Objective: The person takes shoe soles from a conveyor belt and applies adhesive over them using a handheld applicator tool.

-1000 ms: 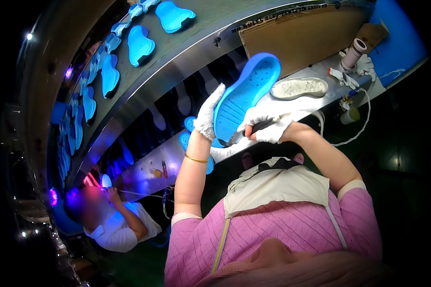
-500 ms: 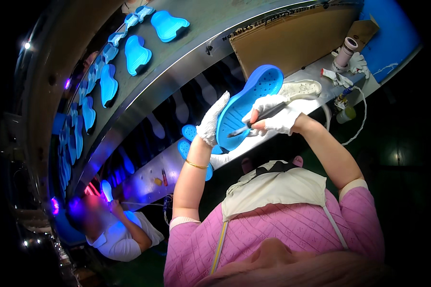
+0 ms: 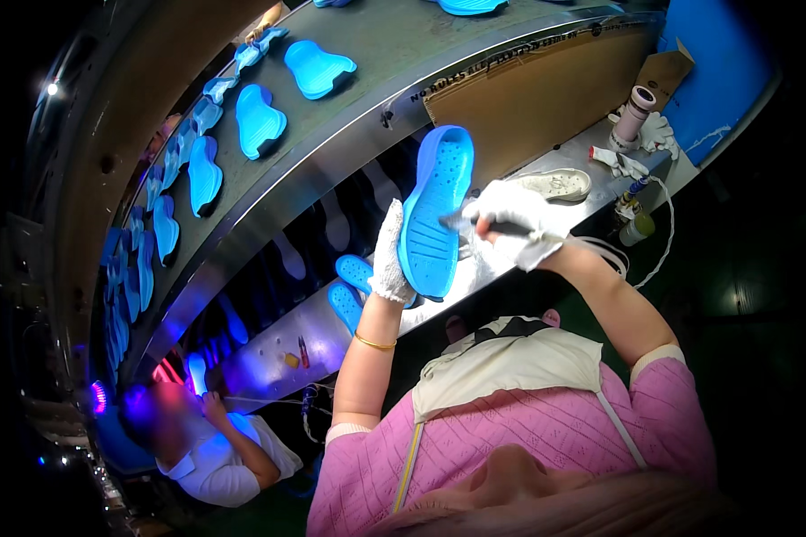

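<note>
My left hand [image 3: 389,259], in a white glove, grips a blue shoe sole [image 3: 434,237] along its left side. The sole is held up with its raised rim and hollow inner face showing, dotted with small holes at the toe and ribbed lower down. My right hand [image 3: 515,224], in a white glove with bare fingertips, pinches a slim dark brush [image 3: 461,220]. Its tip is blurred and lies over the right edge of the sole; whether it touches cannot be told. Below my left hand, more blue soles [image 3: 345,304] lie on the metal bench.
A conveyor belt [image 3: 367,89] carries several blue soles [image 3: 318,70]. A cardboard sheet [image 3: 528,98] leans behind the bench [image 3: 269,353]. To the right are a white shoe [image 3: 557,184], gloves [image 3: 620,164], a pink bottle [image 3: 634,116] and a hose [image 3: 670,228]. A co-worker [image 3: 224,447] sits lower left.
The sole has turned more upright and its toe has swung left. My right hand has drawn the brush from the lower part up toward the sole's right edge. The belt's soles have shifted slightly.
</note>
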{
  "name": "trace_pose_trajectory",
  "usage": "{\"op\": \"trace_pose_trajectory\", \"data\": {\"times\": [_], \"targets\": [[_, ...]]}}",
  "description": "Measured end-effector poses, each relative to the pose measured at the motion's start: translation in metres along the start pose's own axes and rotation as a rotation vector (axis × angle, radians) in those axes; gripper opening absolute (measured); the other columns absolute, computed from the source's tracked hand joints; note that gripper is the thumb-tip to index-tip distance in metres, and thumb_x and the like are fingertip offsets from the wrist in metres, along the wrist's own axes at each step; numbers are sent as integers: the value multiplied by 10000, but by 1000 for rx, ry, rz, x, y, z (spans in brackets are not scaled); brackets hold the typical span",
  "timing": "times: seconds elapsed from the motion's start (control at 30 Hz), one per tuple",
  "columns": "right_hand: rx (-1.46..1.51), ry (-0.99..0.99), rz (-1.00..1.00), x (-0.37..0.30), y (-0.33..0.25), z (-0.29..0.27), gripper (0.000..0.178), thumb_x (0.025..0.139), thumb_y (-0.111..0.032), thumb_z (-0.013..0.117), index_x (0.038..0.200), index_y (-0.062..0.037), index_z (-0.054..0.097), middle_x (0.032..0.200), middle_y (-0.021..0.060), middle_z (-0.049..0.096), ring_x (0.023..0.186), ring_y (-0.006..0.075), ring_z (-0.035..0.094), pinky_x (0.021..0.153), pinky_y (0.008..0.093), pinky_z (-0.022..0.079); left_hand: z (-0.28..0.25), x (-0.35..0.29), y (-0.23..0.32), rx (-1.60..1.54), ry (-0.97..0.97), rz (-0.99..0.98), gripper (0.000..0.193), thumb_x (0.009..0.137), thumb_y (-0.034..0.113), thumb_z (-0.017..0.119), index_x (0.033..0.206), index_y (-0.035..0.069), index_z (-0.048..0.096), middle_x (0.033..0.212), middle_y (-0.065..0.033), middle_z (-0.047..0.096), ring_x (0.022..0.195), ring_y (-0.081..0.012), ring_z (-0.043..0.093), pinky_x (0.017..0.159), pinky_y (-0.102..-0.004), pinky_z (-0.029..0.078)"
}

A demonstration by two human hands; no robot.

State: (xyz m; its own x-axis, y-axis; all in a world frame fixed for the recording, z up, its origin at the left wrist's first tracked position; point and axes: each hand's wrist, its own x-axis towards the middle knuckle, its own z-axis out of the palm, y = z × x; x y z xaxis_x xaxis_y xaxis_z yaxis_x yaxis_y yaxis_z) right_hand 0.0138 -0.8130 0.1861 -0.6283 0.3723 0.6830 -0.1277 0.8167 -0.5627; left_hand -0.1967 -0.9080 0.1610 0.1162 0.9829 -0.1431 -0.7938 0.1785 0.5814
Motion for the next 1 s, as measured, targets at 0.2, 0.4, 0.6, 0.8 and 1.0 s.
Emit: {"op": "trace_pose_trajectory", "data": {"times": [0.2, 0.4, 0.6, 0.8, 1.0], "targets": [[351, 47, 211, 18, -14, -7, 154, 735, 60, 666, 820, -64, 632, 864, 75, 624, 773, 204, 622, 705, 312, 500, -1, -11, 9, 55, -12, 1, 674, 981, 549, 392, 1373, 4, 444, 1253, -179, 598, 1047, -308, 642, 934, -454, 527], [141, -43, 284, 18, -7, -19, 155, 695, 35, 703, 749, -85, 621, 863, 73, 651, 815, 221, 647, 740, 326, 525, 1, -10, 10, 159, 60, 66, 684, 975, 564, 395, 1373, 9, 444, 1229, -170, 610, 1031, -293, 650, 915, -434, 539], [494, 152, 376, 32, -20, -8, 142, 827, 69, 639, 901, -49, 609, 943, 74, 662, 787, 129, 627, 699, 262, 512, 8, -1, 17, -9, -91, 55, 693, 979, 563, 369, 1391, 9, 421, 1270, -199, 582, 1076, -325, 633, 937, -464, 524], [197, -223, 135, 17, -51, -14, 206, 660, 67, 671, 804, -74, 628, 859, 93, 642, 816, 239, 639, 734, 340, 504, 16, 6, 27, 6, -154, 92, 824, 935, 662, 337, 1435, 8, 366, 1309, -237, 544, 1148, -391, 582, 984, -497, 484], [510, 377, 328, 34, -37, 0, 100, 869, 35, 646, 947, -23, 621, 872, 63, 674, 786, 101, 647, 709, 242, 531, 18, 13, 9, -232, -175, 82, 822, 933, 673, 333, 1450, 34, 354, 1352, -208, 517, 1168, -381, 572, 996, -514, 471]]}}
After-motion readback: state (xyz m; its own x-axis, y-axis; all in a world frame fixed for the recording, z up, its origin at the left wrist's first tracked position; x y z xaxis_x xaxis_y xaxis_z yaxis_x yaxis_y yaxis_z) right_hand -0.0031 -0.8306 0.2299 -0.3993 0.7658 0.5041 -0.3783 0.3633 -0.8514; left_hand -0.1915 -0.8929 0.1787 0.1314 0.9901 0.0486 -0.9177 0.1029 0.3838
